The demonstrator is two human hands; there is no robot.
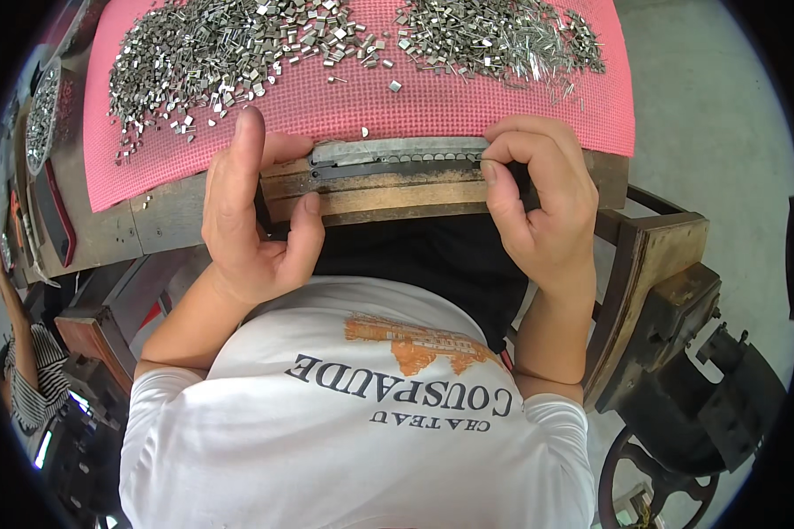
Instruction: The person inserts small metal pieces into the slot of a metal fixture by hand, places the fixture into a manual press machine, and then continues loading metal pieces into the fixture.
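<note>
A long wooden bar with a dark metal strip (397, 174) lies across the table's near edge in front of me. Along its far side runs a grey metal strip (397, 148), with a row of small half-round metal pieces (437, 157) showing at its right part. My left hand (251, 207) grips the bar's left end, thumb on the near side, some fingers behind, another finger raised. At the right end of the row, my right hand (543, 189) is closed in a pinch, thumb and fingertips together. What lies between those fingertips is too small to make out.
A pink textured mat (362, 97) covers the table behind the bar, bearing piles of small metal pieces (229, 53) and thin pins (538, 57). A clear tray (42, 123) and red-edged tool (57, 216) lie left. A machine with handwheel (657, 485) stands right; another person's arm (18, 353) shows far left.
</note>
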